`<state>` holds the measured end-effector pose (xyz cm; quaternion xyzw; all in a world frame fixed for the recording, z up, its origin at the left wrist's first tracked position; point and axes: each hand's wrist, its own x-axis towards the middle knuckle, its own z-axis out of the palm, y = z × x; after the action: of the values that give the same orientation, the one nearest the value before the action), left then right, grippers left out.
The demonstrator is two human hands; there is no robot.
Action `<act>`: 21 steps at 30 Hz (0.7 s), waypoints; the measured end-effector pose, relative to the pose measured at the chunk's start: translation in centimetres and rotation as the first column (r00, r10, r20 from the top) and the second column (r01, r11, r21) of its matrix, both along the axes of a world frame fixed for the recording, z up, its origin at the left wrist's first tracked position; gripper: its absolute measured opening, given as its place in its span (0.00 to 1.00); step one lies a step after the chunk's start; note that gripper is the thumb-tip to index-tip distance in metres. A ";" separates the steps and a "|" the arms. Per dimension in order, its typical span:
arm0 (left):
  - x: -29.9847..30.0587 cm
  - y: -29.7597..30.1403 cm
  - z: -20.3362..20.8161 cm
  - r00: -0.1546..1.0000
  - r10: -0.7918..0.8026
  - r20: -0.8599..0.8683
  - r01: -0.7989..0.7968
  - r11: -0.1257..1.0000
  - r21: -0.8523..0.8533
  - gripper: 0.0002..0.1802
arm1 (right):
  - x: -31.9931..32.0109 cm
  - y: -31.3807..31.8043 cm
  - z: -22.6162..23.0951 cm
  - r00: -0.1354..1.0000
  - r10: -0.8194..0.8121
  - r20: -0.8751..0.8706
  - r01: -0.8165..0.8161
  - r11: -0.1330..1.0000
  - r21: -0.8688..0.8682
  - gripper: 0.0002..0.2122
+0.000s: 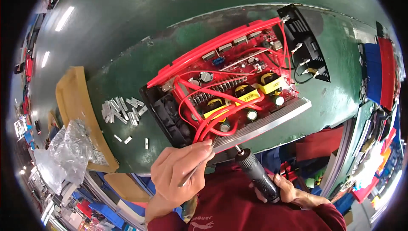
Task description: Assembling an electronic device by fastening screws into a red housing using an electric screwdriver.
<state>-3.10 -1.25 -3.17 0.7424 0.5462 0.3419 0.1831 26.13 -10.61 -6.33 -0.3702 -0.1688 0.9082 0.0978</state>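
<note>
An opened red power inverter (250, 65) lies on the green bench, its board, yellow transformers (247, 96) and thick red wires (212, 122) exposed. My left hand (182, 169) is closed at the near left corner of the housing, beside the wires. A slim metal tool (189, 177) runs through its fingers; its exact kind is unclear. In my right hand (285, 189) is a black electric screwdriver (258, 172), tilted with its bit toward the silver ribbed side (263, 124) of the housing. Whether the bit touches a screw cannot be made out.
A black end panel (304, 39) with wires leans at the inverter's far right. Several small metal clips (123, 109) lie to the left. Past them stands a cardboard tray (76, 99) with clear plastic bags (72, 150). Blue and red bins (378, 73) are at right.
</note>
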 end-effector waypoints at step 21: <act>-0.5 0.3 0.6 0.992 -0.078 0.098 0.083 0.995 -0.048 0.13 | -0.6 -1.2 0.1 0.997 -0.022 0.069 0.013 0.991 0.130 0.33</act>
<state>-3.62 -0.97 -2.59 0.7415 0.5151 0.3551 0.2422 25.53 -11.81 -6.22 -0.3963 -0.2276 0.8808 0.1237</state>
